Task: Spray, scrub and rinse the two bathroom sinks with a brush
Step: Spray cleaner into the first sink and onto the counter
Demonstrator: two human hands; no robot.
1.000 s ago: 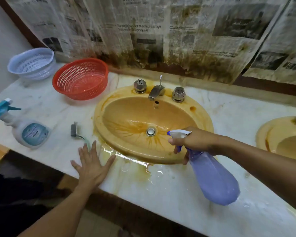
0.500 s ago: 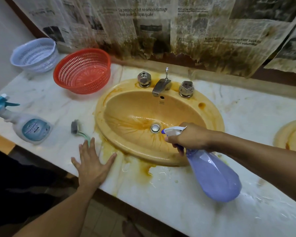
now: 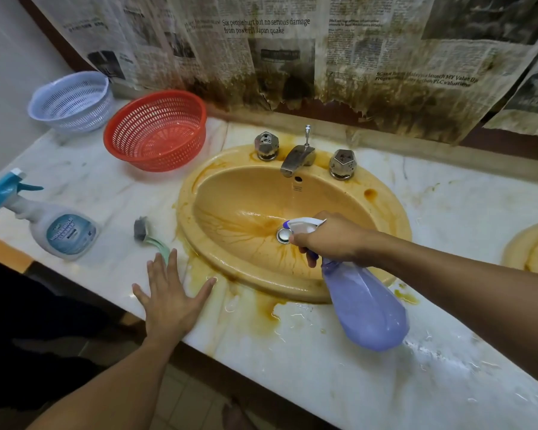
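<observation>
The right hand [image 3: 330, 240] gripped a purple bottle [image 3: 364, 308] by the neck, fingers curled round the trigger, with the nozzle over the drain [image 3: 283, 236] of the stained sink [image 3: 385, 212]. The bottle's body hung below the wrist. The left hand [image 3: 171, 299] lay flat on the counter [image 3: 323, 373], fingers spread, holding nothing. The brush [image 3: 149, 237] lay just beyond its fingertips. A second sink [image 3: 531, 249] showed beyond the right forearm.
</observation>
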